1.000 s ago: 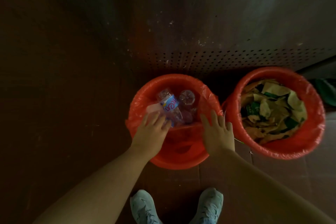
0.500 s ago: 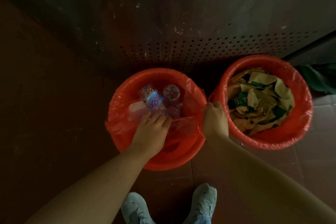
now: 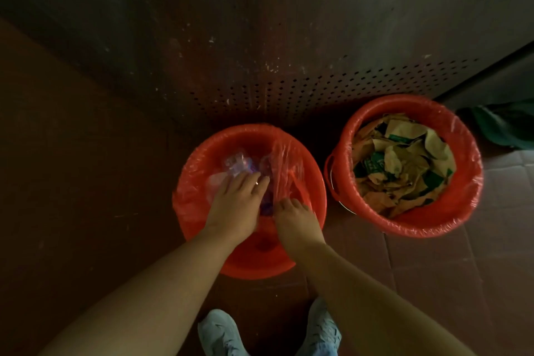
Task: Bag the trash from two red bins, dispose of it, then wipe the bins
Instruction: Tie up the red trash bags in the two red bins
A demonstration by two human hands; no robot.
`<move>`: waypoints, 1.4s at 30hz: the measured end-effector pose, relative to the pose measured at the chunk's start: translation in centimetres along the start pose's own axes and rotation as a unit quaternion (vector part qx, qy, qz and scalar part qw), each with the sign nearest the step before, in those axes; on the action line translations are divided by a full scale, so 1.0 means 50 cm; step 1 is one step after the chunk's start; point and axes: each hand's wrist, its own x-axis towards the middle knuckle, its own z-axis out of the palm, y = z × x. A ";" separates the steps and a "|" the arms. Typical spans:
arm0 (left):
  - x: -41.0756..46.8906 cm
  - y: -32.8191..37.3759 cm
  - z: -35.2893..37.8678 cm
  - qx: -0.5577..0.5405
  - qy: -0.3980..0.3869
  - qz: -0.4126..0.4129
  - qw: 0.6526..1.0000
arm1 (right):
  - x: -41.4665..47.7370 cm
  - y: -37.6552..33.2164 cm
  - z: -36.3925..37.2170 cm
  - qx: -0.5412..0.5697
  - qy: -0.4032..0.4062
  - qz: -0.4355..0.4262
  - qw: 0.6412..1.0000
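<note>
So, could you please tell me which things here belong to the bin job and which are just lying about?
Part of the job:
- left red bin with liner and plastic bottles
- right red bin full of crumpled paper packaging
- left hand, right hand, both in the left bin

Just lying about:
- dark green cloth or bag
- perforated metal panel

Left hand (image 3: 235,205), right hand (image 3: 294,218) side by side

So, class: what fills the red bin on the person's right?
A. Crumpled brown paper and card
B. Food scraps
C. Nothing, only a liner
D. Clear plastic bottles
A: the right bin is heaped with crumpled brown paper and card, some printed green.
</note>
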 end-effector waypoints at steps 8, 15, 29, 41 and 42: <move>-0.032 -0.034 0.000 0.011 0.015 -0.011 1.000 | 0.011 0.056 -0.043 0.181 0.167 0.159 0.956; -0.079 -0.068 0.029 0.020 0.001 -0.052 0.998 | 0.071 0.059 -0.057 0.330 0.060 0.294 0.895; -0.199 -0.168 0.007 -0.020 0.009 -0.152 0.988 | 0.107 -0.243 -0.113 0.266 -0.034 -0.001 0.963; -0.264 -0.186 0.041 -0.167 0.039 -0.282 0.944 | 0.018 -0.162 -0.034 0.044 -0.166 -0.019 0.985; -0.257 -0.184 0.044 -0.202 0.042 -0.317 0.926 | 0.013 -0.159 -0.031 0.052 -0.147 -0.013 0.988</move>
